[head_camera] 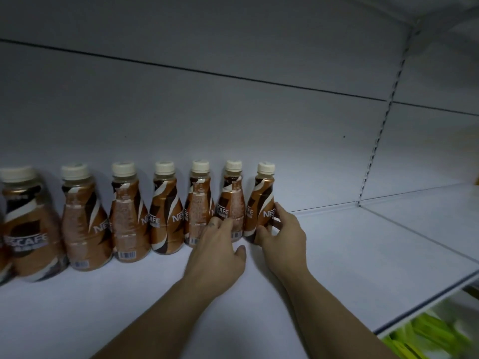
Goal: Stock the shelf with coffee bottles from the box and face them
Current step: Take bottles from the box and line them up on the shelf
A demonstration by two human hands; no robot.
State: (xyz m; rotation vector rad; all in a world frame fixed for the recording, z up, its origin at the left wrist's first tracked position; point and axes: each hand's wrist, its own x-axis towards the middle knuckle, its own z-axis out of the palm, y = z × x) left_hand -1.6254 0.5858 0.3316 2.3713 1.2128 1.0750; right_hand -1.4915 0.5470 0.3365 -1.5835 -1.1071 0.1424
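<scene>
While reaching onto the white metal shelf (363, 250), gripping the rightmost brown-sleeved, cream-capped plastic coffee bottle (263, 200) low in the right hand (283, 237), fingers curled round it; touching the neighbouring bottle (232, 203) with near-straight fingertips of the left hand (220, 247). Upright side by side at the row's right end.

A row of coffee bottles (127, 218) with cream caps is seen standing upright along the back panel (233, 112) of a white shelf (363, 255). The end bottle (260, 200) at the right is gripped low down by the right hand (283, 237), thumb in front, fingers round its right side. The neighbouring bottle (233, 200) is touched by the left hand (220, 252), thumb held apart. Blurred green goods (427, 330) are glimpsed below the shelf.
</scene>
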